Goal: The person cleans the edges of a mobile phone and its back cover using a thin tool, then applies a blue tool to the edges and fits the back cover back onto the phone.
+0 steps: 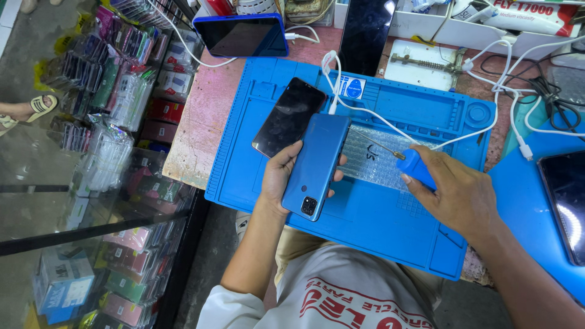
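My left hand [281,176] grips a blue smartphone [317,163], back side up, with its camera block toward me. It hovers over a blue silicone work mat [378,225]. My right hand [454,195] holds a blue-handled tool [417,166] whose thin metal tip points left over a clear bubble-wrap pouch [378,159] lying on the mat. A black phone [289,116] lies screen up on the mat, just left of the blue phone.
White charging cables [487,91] loop across the mat's top. A blue-cased tablet [244,35] and a dark phone [365,33] lean at the back. Another phone [563,204] rests on a blue pad at right. A glass counter with packaged accessories [116,116] lies left.
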